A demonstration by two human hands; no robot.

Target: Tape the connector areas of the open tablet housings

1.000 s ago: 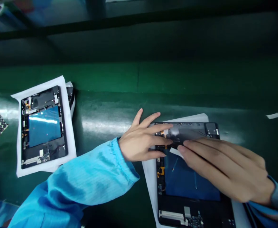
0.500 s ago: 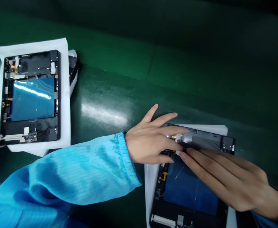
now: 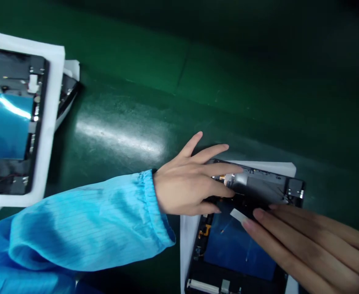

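Note:
An opened tablet [image 3: 259, 192] with a blue battery film lies on a white sheet [image 3: 187, 232] at the lower right of the green belt. My left hand [image 3: 188, 185], in a blue sleeve, lies flat with spread fingers on the tablet's upper left corner. My right hand [image 3: 305, 245] reaches in from the right with straight fingers; its fingertips rest at a small white strip [image 3: 237, 215] on the battery's top edge. I cannot tell whether the strip is pinched or only touched.
A second opened tablet [image 3: 10, 122] on white foam sits at the left edge, with another unit [image 3: 67, 87] partly under it. The green conveyor belt [image 3: 173, 81] stretches beyond, dark at the top.
The view has shifted right, so the left tablet slid toward the frame edge. My right hand drew back to the right and the white strip now shows at its fingertips. Left hand stays put.

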